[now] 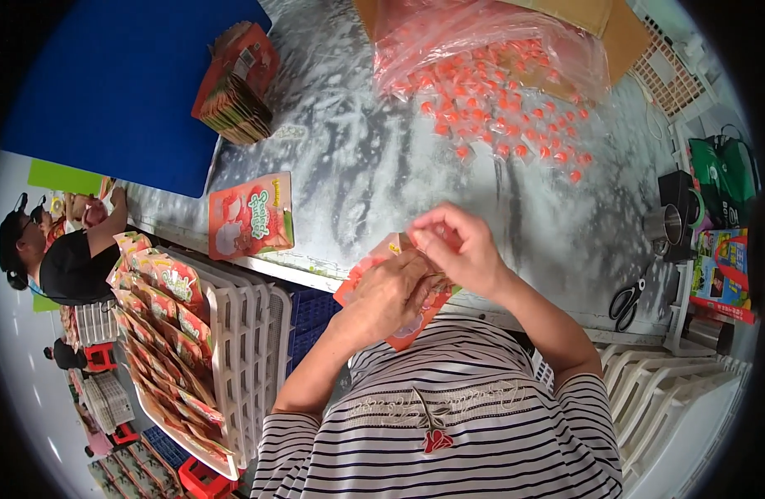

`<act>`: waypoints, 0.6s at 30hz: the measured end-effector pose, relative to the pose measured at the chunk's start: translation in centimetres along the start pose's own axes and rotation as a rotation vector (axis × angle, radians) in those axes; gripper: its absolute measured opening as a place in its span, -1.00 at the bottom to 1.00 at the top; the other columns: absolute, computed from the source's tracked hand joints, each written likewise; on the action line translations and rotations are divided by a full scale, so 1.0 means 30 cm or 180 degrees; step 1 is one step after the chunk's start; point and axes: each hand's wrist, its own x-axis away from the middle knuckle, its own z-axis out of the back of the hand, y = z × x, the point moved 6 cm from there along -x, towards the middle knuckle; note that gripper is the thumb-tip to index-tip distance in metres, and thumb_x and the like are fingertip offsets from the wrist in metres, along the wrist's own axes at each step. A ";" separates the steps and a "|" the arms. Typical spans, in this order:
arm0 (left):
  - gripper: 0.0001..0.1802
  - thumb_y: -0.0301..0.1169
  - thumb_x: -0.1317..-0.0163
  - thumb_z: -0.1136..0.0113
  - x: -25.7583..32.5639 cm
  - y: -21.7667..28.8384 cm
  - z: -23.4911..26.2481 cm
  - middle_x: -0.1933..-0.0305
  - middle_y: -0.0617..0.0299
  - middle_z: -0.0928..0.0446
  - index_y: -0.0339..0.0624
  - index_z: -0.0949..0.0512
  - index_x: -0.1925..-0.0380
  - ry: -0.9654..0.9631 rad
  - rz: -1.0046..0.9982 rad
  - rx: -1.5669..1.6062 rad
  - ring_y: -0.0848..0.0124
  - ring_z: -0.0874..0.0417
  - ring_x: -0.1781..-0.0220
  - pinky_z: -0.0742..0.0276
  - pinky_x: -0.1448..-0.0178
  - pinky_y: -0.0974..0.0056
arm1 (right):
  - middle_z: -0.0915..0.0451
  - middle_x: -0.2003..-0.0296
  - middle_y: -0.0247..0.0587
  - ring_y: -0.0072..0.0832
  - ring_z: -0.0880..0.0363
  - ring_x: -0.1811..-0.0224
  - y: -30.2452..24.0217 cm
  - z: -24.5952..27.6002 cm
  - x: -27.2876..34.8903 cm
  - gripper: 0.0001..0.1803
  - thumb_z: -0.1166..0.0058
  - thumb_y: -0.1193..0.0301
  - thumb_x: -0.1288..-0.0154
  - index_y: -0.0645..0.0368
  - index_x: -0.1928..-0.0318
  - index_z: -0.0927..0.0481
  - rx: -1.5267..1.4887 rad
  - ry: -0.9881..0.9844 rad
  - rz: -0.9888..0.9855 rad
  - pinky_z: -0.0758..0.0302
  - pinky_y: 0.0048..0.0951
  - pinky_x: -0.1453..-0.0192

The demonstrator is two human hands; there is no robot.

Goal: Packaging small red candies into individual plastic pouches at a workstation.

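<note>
Close to my body, at the table's front edge, a red snack pouch [413,331] is tilted in my left hand [388,293], whose fingers wrap over its front. My right hand [460,251] is closed in a pinch at the pouch's upper end. Whatever its fingertips hold is too small to make out. A matching flat pouch [251,218] lies on the grey table [349,158] to the left. Further back stands a bundle of stacked pouches [239,96]. Many small red wrapped candies [515,125] spill out of a clear plastic bag [490,21] at the far side.
A blue board [124,75] covers the far left. White crates [249,333] at lower left hold rows of filled pouches [170,341]. Black scissors [626,303] and a metal cup [663,229] are at the right edge. A co-worker in black [74,262] works at left.
</note>
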 end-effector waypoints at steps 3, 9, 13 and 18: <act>-0.89 -0.51 -0.19 -0.17 0.019 -0.005 0.007 0.29 0.00 -0.52 -0.30 -0.54 0.30 -0.0003 0.0060 0.0169 0.02 -0.59 0.28 -0.52 0.22 0.07 | -0.54 0.23 -0.16 -0.37 -0.53 0.21 -0.057 -0.021 0.012 -0.76 0.00 0.41 -0.38 0.31 0.05 -0.51 0.0984 -0.0312 0.0210 -0.50 -0.35 0.10; -0.90 -0.53 -0.18 -0.19 0.014 -0.017 0.004 0.31 0.00 -0.50 -0.32 -0.53 0.31 -0.0024 -0.0018 0.0279 0.03 -0.57 0.29 -0.52 0.23 0.07 | -0.40 0.01 0.02 -0.12 -0.40 -0.01 -0.047 -0.025 0.041 -0.62 0.07 0.48 -0.37 0.27 -0.17 -0.41 0.2065 -0.0633 0.0411 -0.41 -0.23 -0.07; -0.91 -0.54 -0.16 -0.20 0.022 0.012 0.012 0.31 0.00 -0.48 -0.32 -0.51 0.36 0.0483 -0.0535 -0.0179 0.01 -0.55 0.31 -0.51 0.26 0.07 | -0.36 -0.11 0.02 -0.14 -0.39 -0.11 -0.018 0.019 0.055 -0.58 0.11 0.44 -0.42 0.29 -0.24 -0.35 0.1647 -0.0128 0.0144 -0.37 -0.26 -0.18; -0.87 -0.57 -0.12 -0.23 0.021 0.001 0.022 0.26 0.00 -0.52 -0.30 -0.52 0.30 0.0422 -0.0181 -0.0008 0.02 -0.58 0.27 -0.52 0.24 0.09 | -0.41 -0.16 -0.04 -0.36 -0.45 -0.15 -0.082 0.009 0.077 -0.57 0.18 0.34 -0.51 0.26 -0.28 -0.30 0.0573 -0.0223 -0.0267 -0.35 -0.39 -0.24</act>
